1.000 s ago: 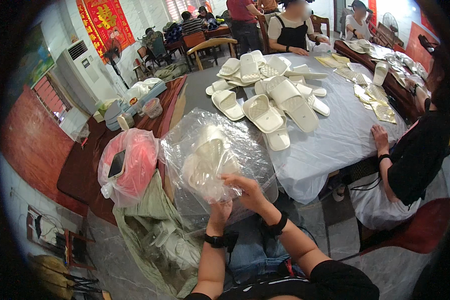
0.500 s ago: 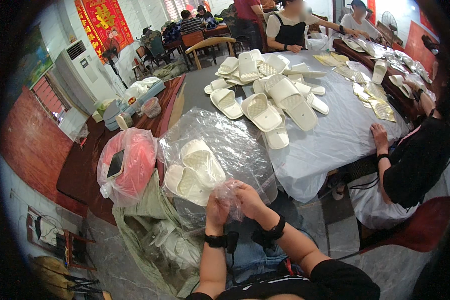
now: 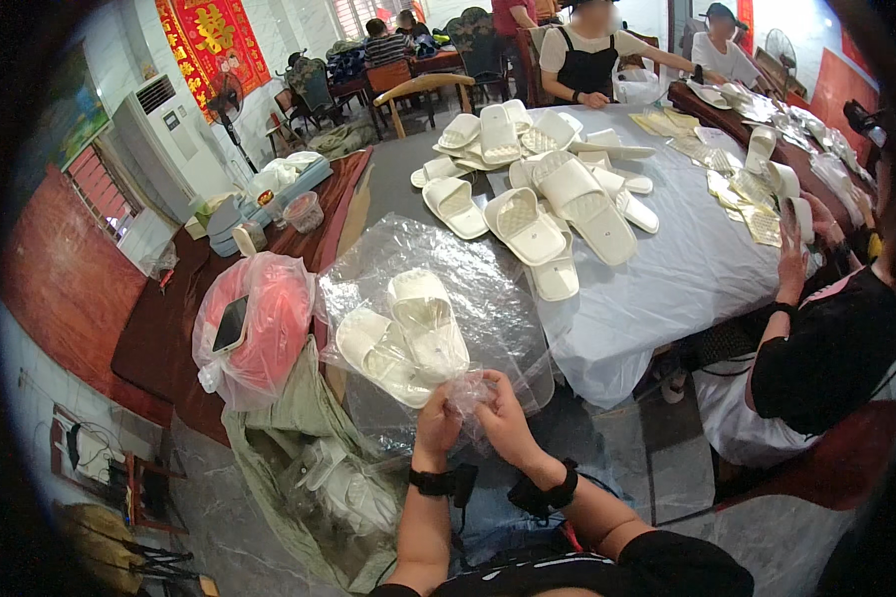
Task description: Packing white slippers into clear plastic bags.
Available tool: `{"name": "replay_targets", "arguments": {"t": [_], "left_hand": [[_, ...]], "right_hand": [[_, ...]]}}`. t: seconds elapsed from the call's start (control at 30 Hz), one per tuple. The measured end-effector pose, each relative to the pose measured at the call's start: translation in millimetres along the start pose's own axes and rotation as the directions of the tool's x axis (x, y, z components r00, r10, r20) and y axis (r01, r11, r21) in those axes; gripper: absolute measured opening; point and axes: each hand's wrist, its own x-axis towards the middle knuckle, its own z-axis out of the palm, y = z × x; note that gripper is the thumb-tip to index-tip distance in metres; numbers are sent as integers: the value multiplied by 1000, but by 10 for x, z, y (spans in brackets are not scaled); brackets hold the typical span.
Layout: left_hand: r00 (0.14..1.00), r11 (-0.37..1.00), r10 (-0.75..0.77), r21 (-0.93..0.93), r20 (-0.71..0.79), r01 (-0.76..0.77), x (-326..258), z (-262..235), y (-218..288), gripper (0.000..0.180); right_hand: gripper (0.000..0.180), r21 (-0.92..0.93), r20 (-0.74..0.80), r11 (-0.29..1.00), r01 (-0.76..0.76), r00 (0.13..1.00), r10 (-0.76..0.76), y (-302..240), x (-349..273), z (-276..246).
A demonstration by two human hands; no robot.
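Note:
A pair of white slippers (image 3: pixel 420 316) lies at the near left of the table, seemingly inside a clear plastic bag (image 3: pixel 465 394). My left hand (image 3: pixel 437 426) pinches the bag's bunched end just below the slippers. Close beside it, my right hand (image 3: pixel 501 416) has its fingers closed on the same gathered plastic. Under the pair a wide sheet of clear plastic (image 3: pixel 488 261) spreads over the table. Beyond it rises a heap of loose white slippers (image 3: pixel 592 209).
At my left, a pink-filled plastic bag (image 3: pixel 274 308) carries a phone (image 3: pixel 231 324). Below it, an open green sack (image 3: pixel 279 448) holds wrapped white items. A co-worker's hand (image 3: pixel 791 261) is near a slipper at right, by yellowish packets (image 3: pixel 735 189). Other people sit farther back.
My hands have drawn closer together on the gathered plastic. The bagged slippers have shifted slightly right. The co-worker at right has lifted a hand from the table edge toward a slipper.

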Motion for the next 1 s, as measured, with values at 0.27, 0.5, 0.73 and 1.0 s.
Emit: {"name": "replay_targets", "arguments": {"t": [0.27, 0.5, 0.73, 1.0], "left_hand": [[984, 990, -72, -134, -162, 50, 31, 178, 111, 32], [985, 971, -120, -222, -120, 91, 98, -84, 39, 23], [974, 976, -144, -190, -173, 111, 126, -52, 13, 27], [994, 983, -70, -175, -78, 55, 115, 119, 48, 42]], "right_hand": [[65, -778, 616, -147, 611, 695, -370, -240, 11, -12], [57, -865, 464, 6, 503, 803, -374, -95, 94, 15], [50, -921, 357, -44, 386, 796, -489, 56, 158, 13], [34, -878, 264, 227, 422, 821, -506, 78, 222, 18]]}}
